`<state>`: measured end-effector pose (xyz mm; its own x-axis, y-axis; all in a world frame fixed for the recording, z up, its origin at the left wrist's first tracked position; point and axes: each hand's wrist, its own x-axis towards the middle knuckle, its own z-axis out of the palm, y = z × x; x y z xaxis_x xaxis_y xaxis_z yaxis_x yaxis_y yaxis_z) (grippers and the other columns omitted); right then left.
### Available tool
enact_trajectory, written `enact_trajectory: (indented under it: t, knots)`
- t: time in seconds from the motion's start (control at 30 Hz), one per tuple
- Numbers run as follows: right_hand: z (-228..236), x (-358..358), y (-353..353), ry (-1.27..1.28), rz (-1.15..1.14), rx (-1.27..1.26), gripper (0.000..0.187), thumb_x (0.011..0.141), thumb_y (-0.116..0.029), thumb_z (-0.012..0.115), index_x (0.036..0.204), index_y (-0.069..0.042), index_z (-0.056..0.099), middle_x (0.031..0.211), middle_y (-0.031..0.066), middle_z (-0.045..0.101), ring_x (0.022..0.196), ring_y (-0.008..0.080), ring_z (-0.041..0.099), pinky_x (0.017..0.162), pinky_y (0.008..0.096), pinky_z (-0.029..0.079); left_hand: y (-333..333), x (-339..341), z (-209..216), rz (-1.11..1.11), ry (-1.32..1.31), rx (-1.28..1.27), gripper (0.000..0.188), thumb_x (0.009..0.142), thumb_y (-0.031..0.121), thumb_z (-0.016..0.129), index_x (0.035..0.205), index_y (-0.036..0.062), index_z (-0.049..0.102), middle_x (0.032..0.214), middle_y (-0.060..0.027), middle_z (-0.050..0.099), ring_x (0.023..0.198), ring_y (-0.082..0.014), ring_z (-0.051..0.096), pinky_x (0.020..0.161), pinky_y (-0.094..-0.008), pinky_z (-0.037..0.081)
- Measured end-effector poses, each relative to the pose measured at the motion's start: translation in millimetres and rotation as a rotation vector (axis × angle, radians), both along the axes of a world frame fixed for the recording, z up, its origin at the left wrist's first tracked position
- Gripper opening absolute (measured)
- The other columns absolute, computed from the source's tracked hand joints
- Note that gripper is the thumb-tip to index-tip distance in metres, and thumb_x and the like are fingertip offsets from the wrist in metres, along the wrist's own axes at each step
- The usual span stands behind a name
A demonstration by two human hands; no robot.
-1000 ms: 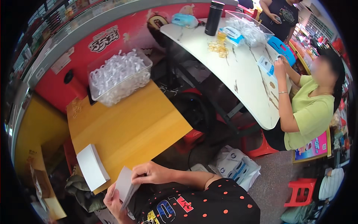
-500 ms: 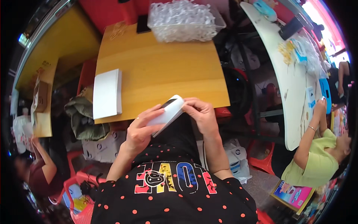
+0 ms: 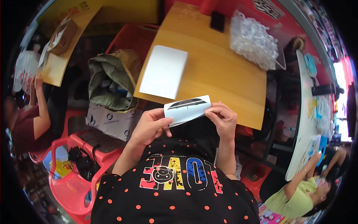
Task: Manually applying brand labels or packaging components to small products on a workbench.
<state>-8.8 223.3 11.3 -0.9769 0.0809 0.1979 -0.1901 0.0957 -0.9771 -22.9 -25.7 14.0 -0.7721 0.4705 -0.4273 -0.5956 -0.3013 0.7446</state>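
Note:
Between my hands, just off the near edge of the wooden table (image 3: 223,76), is a curled white sheet (image 3: 182,112) with a black umbrella-like print, its lower edge bent under. My left hand (image 3: 151,127) grips its left end, thumb on the front face. At the other end, the thumb and fingers of my right hand (image 3: 223,117) pinch the right edge. A stack of white sheets (image 3: 164,72) lies on the table beyond my left hand, apart from both hands.
At the table's far right stands a clear bin (image 3: 257,43) full of whitish translucent pieces, with a black phone (image 3: 217,21) nearby. An open green sack (image 3: 112,84) and a red chair (image 3: 72,183) are at left. People sit at tables on both sides.
The view has swung left, so the table appears further right. The curled sheet has turned from steeply slanted to nearly level, showing more of its print. Both hands keep hold of it.

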Motion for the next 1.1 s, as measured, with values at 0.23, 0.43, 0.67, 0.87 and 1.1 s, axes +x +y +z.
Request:
enact_trajectory:
  t: [0.23, 0.43, 0.67, 0.87, 1.1]
  knots:
    - [-11, -28, -42, -0.149, 0.02, -0.302, 0.004, 0.079, 0.004, 0.069, 0.083, 0.004, 0.069, 0.087, 0.0094, 0.068, 0.073, 0.0095, 0.061, 0.065, 0.0198, 0.048, -31, -9, -11, 0.076, 0.029, -0.043, 0.021, 0.09, 0.003, 0.058, 0.108, -0.0076, 0.062, 0.088, -0.0152, 0.067, 0.059, -0.0148, 0.067, 0.04, -0.018, 0.045]
    - [-14, -39, -54, -0.185, 0.062, -0.327, 0.004, 0.08, 0.003, 0.069, 0.083, 0.005, 0.068, 0.086, 0.0117, 0.069, 0.074, 0.0119, 0.063, 0.072, 0.0236, 0.052, -29, 1, -19, 0.286, 0.132, 0.071, 0.026, 0.088, -0.002, 0.05, 0.111, -0.0098, 0.06, 0.1, -0.0191, 0.066, 0.085, -0.025, 0.069, 0.077, -0.0305, 0.057]
    - [-16, -29, -49, -0.219, 0.075, -0.293, 0.008, 0.079, 0.002, 0.071, 0.083, 0.004, 0.064, 0.081, 0.0095, 0.068, 0.071, 0.0108, 0.063, 0.069, 0.0213, 0.052, -11, 14, -17, 0.372, 0.301, -0.124, 0.02, 0.09, 0.001, 0.055, 0.105, -0.007, 0.064, 0.094, -0.0165, 0.068, 0.084, -0.0231, 0.069, 0.074, -0.0293, 0.057]
    - [-1, -23, -33, -0.248, 0.04, -0.354, 0.009, 0.08, 0.003, 0.07, 0.085, 0.004, 0.063, 0.082, 0.0103, 0.069, 0.073, 0.012, 0.065, 0.07, 0.0238, 0.054, 9, 17, -19, 0.343, 0.233, -0.102, 0.018, 0.091, 0.004, 0.058, 0.105, -0.0058, 0.064, 0.093, -0.0149, 0.068, 0.079, -0.0218, 0.07, 0.067, -0.0274, 0.058]
    - [-10, -23, -15, -0.282, 0.086, -0.353, 0.011, 0.081, 0.002, 0.068, 0.091, 0.006, 0.065, 0.084, 0.0116, 0.069, 0.075, 0.0142, 0.066, 0.073, 0.0273, 0.055, 19, 11, -19, 0.299, 0.16, -0.053, 0.021, 0.092, 0.005, 0.056, 0.109, -0.0056, 0.061, 0.098, -0.0164, 0.067, 0.076, -0.0225, 0.07, 0.057, -0.0238, 0.058]
